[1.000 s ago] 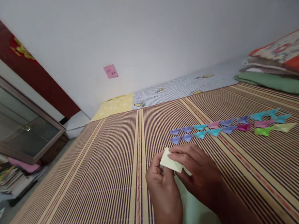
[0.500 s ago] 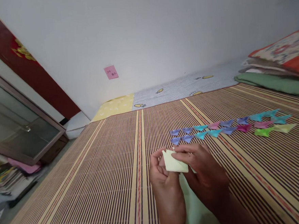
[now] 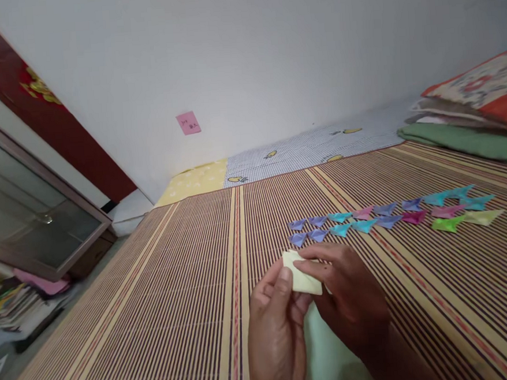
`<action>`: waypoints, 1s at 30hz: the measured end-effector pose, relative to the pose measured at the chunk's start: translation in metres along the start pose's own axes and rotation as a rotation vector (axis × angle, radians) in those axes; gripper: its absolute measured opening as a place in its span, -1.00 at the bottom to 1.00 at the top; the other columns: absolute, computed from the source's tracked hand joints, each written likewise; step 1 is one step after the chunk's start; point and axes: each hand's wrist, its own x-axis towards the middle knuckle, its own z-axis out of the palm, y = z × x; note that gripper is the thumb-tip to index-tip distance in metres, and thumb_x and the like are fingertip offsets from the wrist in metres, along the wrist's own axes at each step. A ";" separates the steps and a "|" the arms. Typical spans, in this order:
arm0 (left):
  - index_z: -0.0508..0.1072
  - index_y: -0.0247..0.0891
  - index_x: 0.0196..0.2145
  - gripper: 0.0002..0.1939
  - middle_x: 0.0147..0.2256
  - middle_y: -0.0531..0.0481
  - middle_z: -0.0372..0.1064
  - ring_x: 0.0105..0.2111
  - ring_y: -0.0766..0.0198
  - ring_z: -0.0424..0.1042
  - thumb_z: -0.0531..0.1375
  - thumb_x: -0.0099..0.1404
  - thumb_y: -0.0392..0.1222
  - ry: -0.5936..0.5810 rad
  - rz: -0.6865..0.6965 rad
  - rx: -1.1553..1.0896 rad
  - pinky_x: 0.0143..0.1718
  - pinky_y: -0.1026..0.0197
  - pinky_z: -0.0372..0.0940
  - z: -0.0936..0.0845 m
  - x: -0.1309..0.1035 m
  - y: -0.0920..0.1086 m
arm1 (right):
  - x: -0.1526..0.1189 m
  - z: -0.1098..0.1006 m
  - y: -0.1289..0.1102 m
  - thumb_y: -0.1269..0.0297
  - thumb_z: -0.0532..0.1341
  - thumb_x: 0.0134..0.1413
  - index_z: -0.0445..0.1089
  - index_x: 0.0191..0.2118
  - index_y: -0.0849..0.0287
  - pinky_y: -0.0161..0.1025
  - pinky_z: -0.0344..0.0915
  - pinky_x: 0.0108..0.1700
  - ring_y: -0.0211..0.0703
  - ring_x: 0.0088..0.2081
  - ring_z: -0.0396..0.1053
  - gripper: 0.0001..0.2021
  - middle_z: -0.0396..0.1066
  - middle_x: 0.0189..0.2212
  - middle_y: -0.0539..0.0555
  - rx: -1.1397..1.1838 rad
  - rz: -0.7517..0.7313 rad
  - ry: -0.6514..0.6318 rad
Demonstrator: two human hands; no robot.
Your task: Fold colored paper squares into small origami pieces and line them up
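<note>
A small folded piece of pale yellow paper (image 3: pixel 302 278) is held between both hands, low in the centre of the head view. My left hand (image 3: pixel 275 319) grips its left edge, thumb on top and fingers beneath. My right hand (image 3: pixel 345 290) holds the right side, with fingertips lying across the upper face and the thumb hidden below. Beyond the hands, two rows of small folded paper shapes in purple, blue, pink, green and cream lie on the striped mat, among them a magenta one (image 3: pixel 413 217) and a green one (image 3: pixel 447 224).
The striped mat (image 3: pixel 190 275) reaches a patterned sheet (image 3: pixel 294 149) by the wall. Folded bedding (image 3: pixel 471 140) lies at the right. A pink note (image 3: pixel 188 123) is on the wall. At the left are a glass-panelled cabinet (image 3: pixel 32 199) and stacked books (image 3: pixel 14 305).
My left thumb has come over onto the paper's left part, and the left hand has turned and shifted slightly left. The paper has moved slightly right; my right hand has barely moved.
</note>
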 end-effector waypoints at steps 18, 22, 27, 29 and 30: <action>0.64 -0.28 -0.07 -0.67 -0.30 -0.10 0.59 -0.36 0.22 0.54 0.35 0.30 -0.02 -0.006 0.230 0.335 -0.33 0.25 0.41 -0.011 0.012 -0.009 | 0.010 0.000 -0.006 0.35 0.27 0.27 0.52 -0.23 0.05 -0.26 0.39 -0.24 -0.18 -0.26 0.50 -0.92 0.54 -0.30 -0.03 0.391 0.573 0.010; 0.65 -0.28 -0.19 -0.72 -0.46 0.00 0.49 -0.46 0.30 0.44 0.31 0.34 0.00 -0.076 0.220 0.419 -0.43 0.31 0.30 -0.014 0.016 -0.007 | 0.011 -0.004 -0.003 0.32 0.26 0.27 0.50 -0.30 0.09 -0.25 0.36 -0.30 -0.20 -0.36 0.46 -0.90 0.49 -0.39 -0.03 0.459 0.629 -0.020; 0.62 -0.28 -0.41 -0.68 -0.56 0.08 0.33 -0.51 0.34 0.31 0.26 0.38 -0.01 -0.103 0.330 0.636 -0.43 0.31 0.23 -0.013 0.015 -0.003 | 0.011 -0.008 0.000 0.31 0.26 0.27 0.53 -0.29 0.10 -0.20 0.37 -0.29 -0.15 -0.32 0.45 -0.90 0.49 -0.37 0.01 0.440 0.608 -0.025; 0.63 -0.27 -0.39 -0.70 -0.56 0.08 0.32 -0.50 0.33 0.30 0.24 0.39 -0.03 -0.120 0.360 0.706 -0.41 0.30 0.23 -0.011 0.013 -0.002 | 0.010 -0.009 0.000 0.32 0.26 0.27 0.53 -0.30 0.09 -0.19 0.37 -0.26 -0.14 -0.30 0.44 -0.89 0.49 -0.38 0.01 0.447 0.590 -0.039; 0.64 -0.26 -0.38 -0.70 -0.55 0.07 0.32 -0.48 0.32 0.30 0.24 0.40 -0.04 -0.130 0.376 0.731 -0.40 0.30 0.23 -0.011 0.012 -0.001 | 0.010 -0.009 0.001 0.33 0.26 0.26 0.53 -0.30 0.09 -0.18 0.37 -0.25 -0.14 -0.29 0.44 -0.89 0.48 -0.38 0.01 0.456 0.584 -0.045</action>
